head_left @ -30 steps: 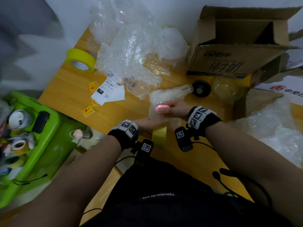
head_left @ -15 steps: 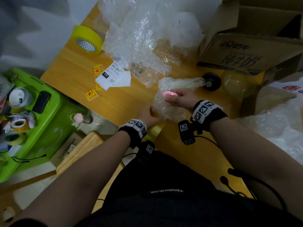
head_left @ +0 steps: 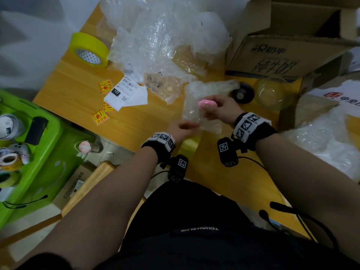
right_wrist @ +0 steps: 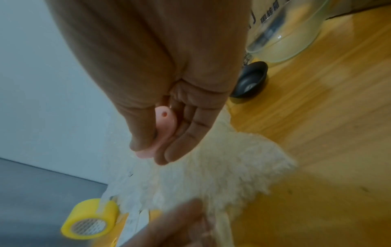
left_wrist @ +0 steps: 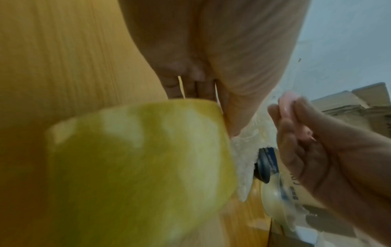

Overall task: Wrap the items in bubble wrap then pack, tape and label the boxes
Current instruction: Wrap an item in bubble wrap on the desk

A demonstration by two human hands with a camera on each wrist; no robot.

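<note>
A small pink oval item is pinched between the thumb and fingers of my right hand, just above a loose sheet of bubble wrap on the wooden table. In the right wrist view the pink item sits between thumb and fingers over the wrap. My left hand is at the near edge of that sheet, with its thumb on the wrap. A small yellow tape roll stands by my left wrist, large and blurred in the left wrist view.
An open cardboard box lies at the back right, with a glass bowl and a black lid before it. A bubble wrap heap, a big yellow tape roll, labels and a green tray are to the left.
My left hand has moved away from the small yellow tape roll up to the near edge of the bubble wrap. The right hand still holds the pink item over the wrap.
</note>
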